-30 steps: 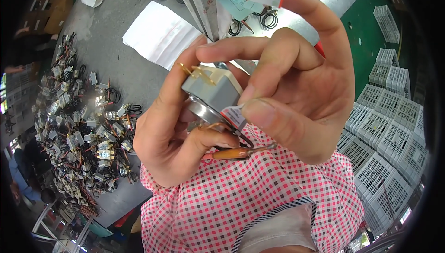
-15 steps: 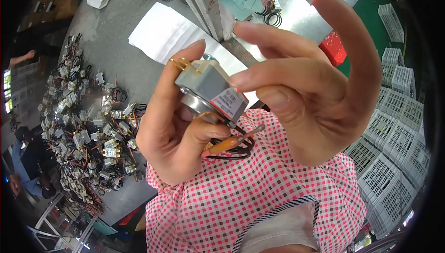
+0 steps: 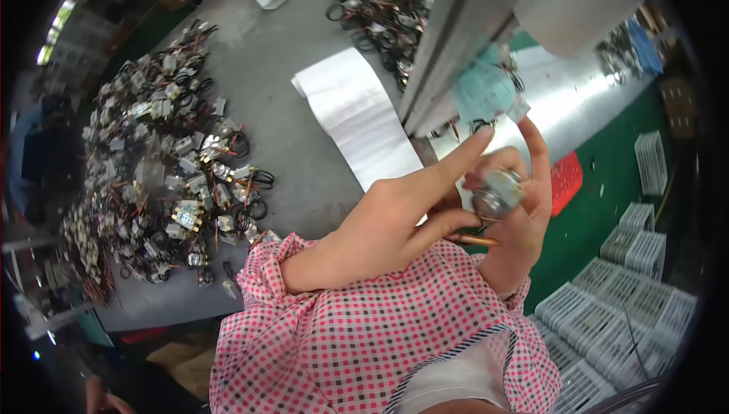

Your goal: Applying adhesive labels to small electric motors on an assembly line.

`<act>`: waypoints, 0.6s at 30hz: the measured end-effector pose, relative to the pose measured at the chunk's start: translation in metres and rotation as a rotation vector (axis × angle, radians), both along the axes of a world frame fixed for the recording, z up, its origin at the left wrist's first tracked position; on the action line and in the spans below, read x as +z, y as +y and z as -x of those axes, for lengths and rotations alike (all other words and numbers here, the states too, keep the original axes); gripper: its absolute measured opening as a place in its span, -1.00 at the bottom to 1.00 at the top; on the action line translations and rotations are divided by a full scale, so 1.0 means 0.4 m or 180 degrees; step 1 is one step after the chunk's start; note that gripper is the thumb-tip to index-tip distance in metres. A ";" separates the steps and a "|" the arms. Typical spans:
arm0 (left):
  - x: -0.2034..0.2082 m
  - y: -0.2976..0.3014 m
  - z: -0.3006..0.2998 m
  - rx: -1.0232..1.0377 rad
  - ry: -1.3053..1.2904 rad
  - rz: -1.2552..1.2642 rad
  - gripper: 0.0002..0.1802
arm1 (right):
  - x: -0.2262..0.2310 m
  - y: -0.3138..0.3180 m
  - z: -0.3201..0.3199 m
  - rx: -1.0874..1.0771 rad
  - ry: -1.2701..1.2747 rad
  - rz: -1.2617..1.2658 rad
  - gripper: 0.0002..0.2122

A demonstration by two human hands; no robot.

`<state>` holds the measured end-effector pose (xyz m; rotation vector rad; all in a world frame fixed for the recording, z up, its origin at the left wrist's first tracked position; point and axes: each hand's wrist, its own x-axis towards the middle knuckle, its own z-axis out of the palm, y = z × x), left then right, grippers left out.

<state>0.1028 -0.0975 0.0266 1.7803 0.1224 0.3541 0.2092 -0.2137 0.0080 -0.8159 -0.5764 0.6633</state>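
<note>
A small thermostat [image 3: 499, 192] with a grey body and round metal part is blurred between my hands, right of the middle. My left hand [image 3: 387, 213] reaches across to it, thumb at its lower side and index finger stretched past its top. Around its far side curl fingers of my right hand [image 3: 520, 224]; the exact grip is partly hidden. A small pale label [image 3: 519, 110] clings to my raised right index fingertip. Below the thermostat sticks out its copper-coloured sensing bulb [image 3: 477, 240].
A large heap of similar thermostats [image 3: 167, 163] covers the left of the grey table [image 3: 285, 194]. Another pile [image 3: 383, 15] lies at the back. A white paper strip [image 3: 357, 118] runs toward my hands beside a metal post [image 3: 448, 42]. White plastic crates [image 3: 607, 315] stand at right.
My hands and the thermostat have moved right relative to the table, and the thermostat has turned. The label on my right index finger stays there. The view has shifted, showing more of the back pile.
</note>
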 end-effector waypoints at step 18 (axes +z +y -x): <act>-0.333 0.844 0.284 0.4451 0.2643 -0.5074 -0.67 | -0.367 0.282 -0.454 -0.2631 -0.3349 0.2298 -0.47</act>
